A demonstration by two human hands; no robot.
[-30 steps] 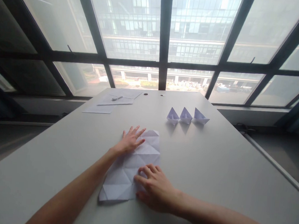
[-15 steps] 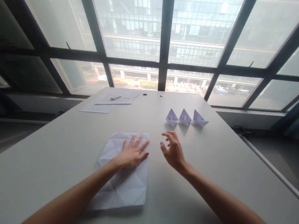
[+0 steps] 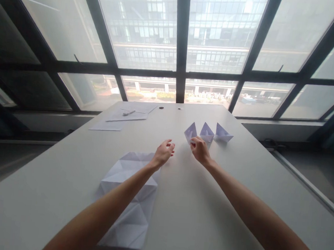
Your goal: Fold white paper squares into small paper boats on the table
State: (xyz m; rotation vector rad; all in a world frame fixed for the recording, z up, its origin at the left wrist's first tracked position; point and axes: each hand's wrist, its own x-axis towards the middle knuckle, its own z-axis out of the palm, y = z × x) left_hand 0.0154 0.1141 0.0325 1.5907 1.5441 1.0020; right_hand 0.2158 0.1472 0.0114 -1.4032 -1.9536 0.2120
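Note:
Three small white paper boats stand in a row on the grey table (image 3: 237, 192). My right hand (image 3: 200, 149) pinches the leftmost paper boat (image 3: 190, 132) at its lower edge, and the boat is tilted. The middle boat (image 3: 207, 132) and the right boat (image 3: 223, 133) stand beside it. My left hand (image 3: 164, 153) hovers just left of the right hand, fingers loosely curled and apart, holding nothing. A creased, unfolded white sheet (image 3: 129, 199) lies flat under my left forearm.
At the table's far left lie flat paper sheets (image 3: 118, 120) with a small white pen-like object (image 3: 129, 112) on them. Two small holes (image 3: 161, 107) sit near the far edge. Large windows with dark frames stand behind the table.
My left hand has lifted off the creased sheet and moved forward. My right hand has reached forward and taken hold of the leftmost paper boat, tilting it.

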